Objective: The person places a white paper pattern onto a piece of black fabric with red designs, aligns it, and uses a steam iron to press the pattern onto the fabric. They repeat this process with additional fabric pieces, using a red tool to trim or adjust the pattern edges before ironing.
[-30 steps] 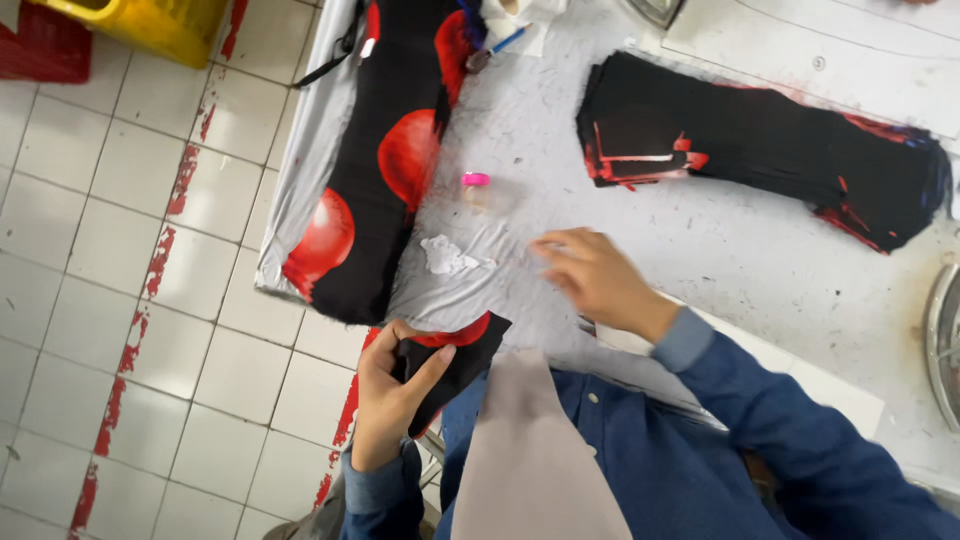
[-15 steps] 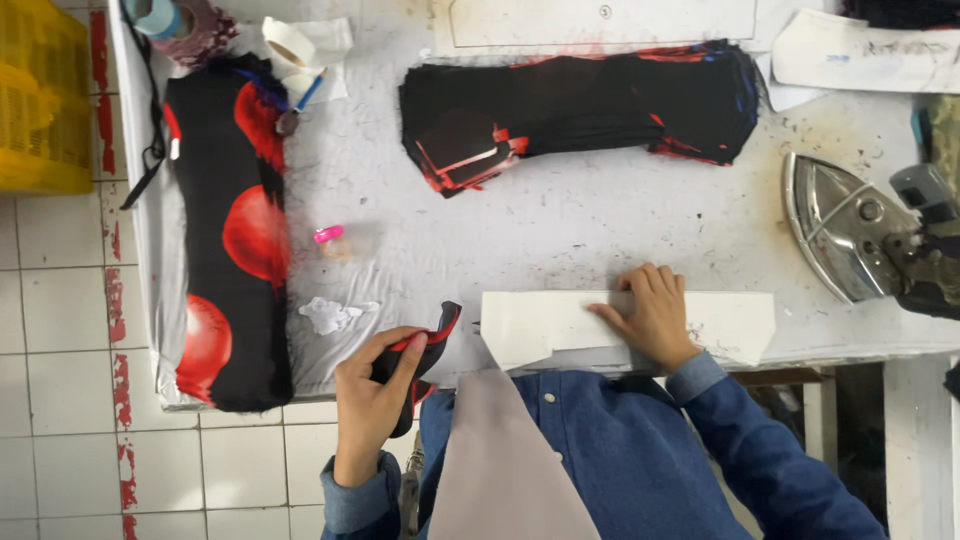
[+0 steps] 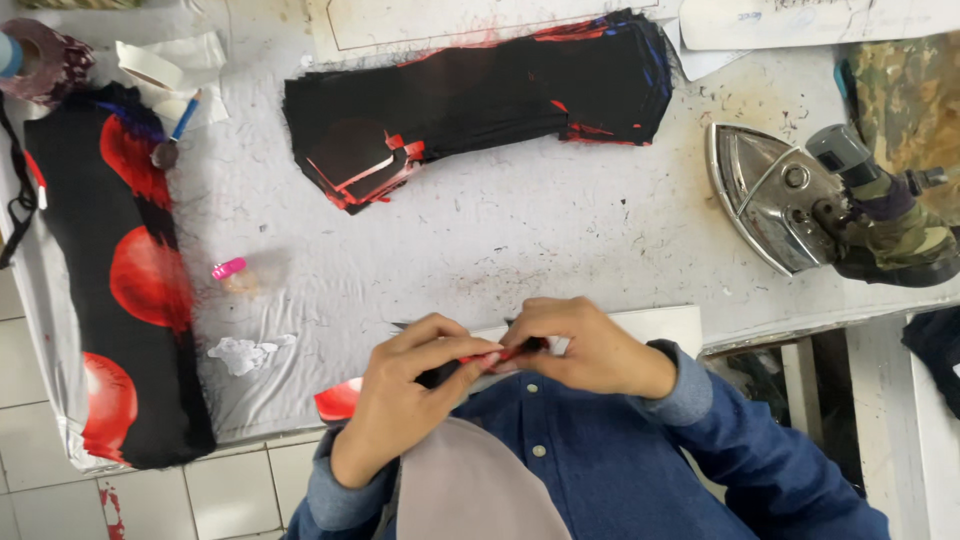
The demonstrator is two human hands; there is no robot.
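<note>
Head view, looking straight down on a grey padded worktop (image 3: 520, 230): both hands meet at its near edge, just in front of the person's blue denim shirt (image 3: 600, 470). The left hand (image 3: 405, 385) and the right hand (image 3: 585, 345) have their fingertips pressed together on a small black and red fabric piece (image 3: 495, 353), each pinching one end of it; most of the piece is hidden under the fingers. Beneath the hands a white card pattern (image 3: 660, 325) lies along the near edge. Toward the far edge lies a stack of black and red cut pieces (image 3: 480, 95). Along the left edge stretches a long black cloth with red circles (image 3: 110, 270). Near the right edge rests a metal iron (image 3: 790, 200), soleplate tilted up
</note>
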